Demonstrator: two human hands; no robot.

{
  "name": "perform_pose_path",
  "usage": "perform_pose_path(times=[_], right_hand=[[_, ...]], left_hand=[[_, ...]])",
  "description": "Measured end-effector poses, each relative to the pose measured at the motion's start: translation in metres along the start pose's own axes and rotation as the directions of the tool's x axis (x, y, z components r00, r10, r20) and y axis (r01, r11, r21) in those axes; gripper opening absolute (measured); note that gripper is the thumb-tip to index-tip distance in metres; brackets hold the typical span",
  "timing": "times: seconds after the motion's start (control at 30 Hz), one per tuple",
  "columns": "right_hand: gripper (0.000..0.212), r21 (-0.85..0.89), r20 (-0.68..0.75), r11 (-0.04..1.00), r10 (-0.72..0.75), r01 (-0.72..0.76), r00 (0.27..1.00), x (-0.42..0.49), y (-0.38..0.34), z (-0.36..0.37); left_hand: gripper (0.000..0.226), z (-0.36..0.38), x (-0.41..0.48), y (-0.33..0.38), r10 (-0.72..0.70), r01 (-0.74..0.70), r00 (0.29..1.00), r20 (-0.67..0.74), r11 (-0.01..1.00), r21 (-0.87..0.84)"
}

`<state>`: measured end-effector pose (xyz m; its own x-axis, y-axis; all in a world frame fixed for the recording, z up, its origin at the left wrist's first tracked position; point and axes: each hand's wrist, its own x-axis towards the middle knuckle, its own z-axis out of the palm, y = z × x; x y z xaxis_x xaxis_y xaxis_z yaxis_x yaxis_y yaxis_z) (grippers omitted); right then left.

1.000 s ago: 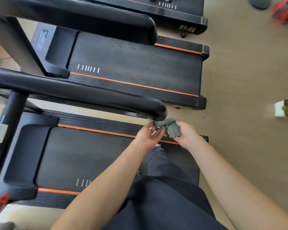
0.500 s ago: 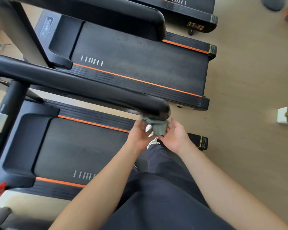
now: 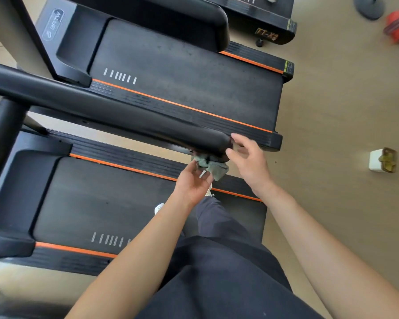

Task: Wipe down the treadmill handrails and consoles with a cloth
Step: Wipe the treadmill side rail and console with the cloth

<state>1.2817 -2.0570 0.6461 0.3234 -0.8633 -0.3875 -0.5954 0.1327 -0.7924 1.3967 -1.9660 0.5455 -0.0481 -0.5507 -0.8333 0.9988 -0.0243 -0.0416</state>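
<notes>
Right hand (image 3: 249, 160) lets go of the cloth (image 3: 211, 165) — fingers loose beside the handrail (image 3: 101, 107) end, mid-frame — so the left hand (image 3: 194, 183) alone grips it, likely to wipe.

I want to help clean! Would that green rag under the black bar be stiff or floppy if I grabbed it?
Probably floppy: the cloth is crumpled in folds, with one corner drooping. It is likely light too, since the left hand holds it under the handrail with just its fingers.
</notes>
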Motion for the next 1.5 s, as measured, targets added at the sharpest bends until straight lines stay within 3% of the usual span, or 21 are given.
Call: perform_pose_path(times=[0.1,0.3,0.47,0.6,0.9,1.1,1.23,1.5], right_hand=[[0.040,-0.103,0.143,0.986,-0.114,0.129,0.983,0.015,-0.024,-0.005],[0.048,-0.275,0.386,0.928,-0.133,0.252,0.913,0.038,-0.061,0.008],[0.055,-0.362,0.360,0.902,-0.097,0.234,0.928,0.042,-0.060,0.028],[0.059,-0.355,0.339,0.903,-0.115,0.240,0.934,0.037,-0.061,0.029],[0.058,-0.355,0.327,0.906,-0.111,0.231,0.939,0.035,-0.062,0.028],[0.044,-0.552,0.289,0.765,-0.198,0.332,0.937,0.038,-0.073,0.039],[0.040,-0.504,0.293,0.784,-0.240,0.362,0.926,0.035,-0.085,0.059],[0.038,-0.428,0.346,0.791,-0.303,0.437,0.888,0.043,-0.105,0.092]], left_hand=[[0.026,0.000,0.001,-0.001,0.033,-0.033,0.999,0.000,0.998,-0.044],[0.045,0.001,0.004,0.000,-0.015,0.024,0.995,0.101,0.996,-0.087],[0.058,-0.002,0.004,0.006,-0.100,0.118,0.975,0.199,0.990,-0.078],[0.056,-0.006,-0.002,0.022,-0.105,0.106,0.970,0.218,0.994,0.006],[0.060,-0.021,-0.013,0.056,0.079,-0.060,0.980,0.184,0.993,-0.105],[0.053,-0.028,-0.031,0.093,0.115,-0.120,0.981,0.154,0.993,0.021],[0.056,-0.031,-0.051,0.120,0.187,-0.195,0.974,0.126,0.979,0.055],[0.077,-0.031,-0.077,0.169,0.343,-0.343,0.939,0.016,0.939,-0.031]])
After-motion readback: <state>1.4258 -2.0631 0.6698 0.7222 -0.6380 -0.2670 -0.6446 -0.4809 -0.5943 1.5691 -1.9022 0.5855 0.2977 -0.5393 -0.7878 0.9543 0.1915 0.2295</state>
